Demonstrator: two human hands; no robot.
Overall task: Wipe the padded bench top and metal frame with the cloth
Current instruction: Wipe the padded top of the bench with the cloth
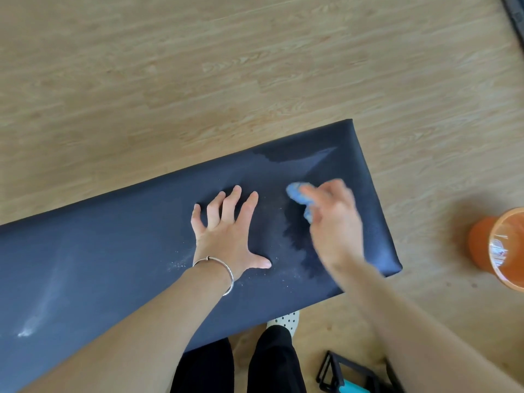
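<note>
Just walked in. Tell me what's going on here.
A person is wiping a dark padded bench. The right hand grips a blue cloth near the bench's right end, with damp streaks around it. The left hand lies flat on the pad, fingers spread. White dust shows further left. An orange bucket stands on the floor.

The padded counter top (119, 245), dark navy and smooth, runs slantwise across the wood floor with its squared end toward the right. Darker damp patches show near that end, and pale dusty streaks and specks lie across the middle and left. The blue cloth (300, 197), bunched and blurred, sits on the padding near the right end.
</note>
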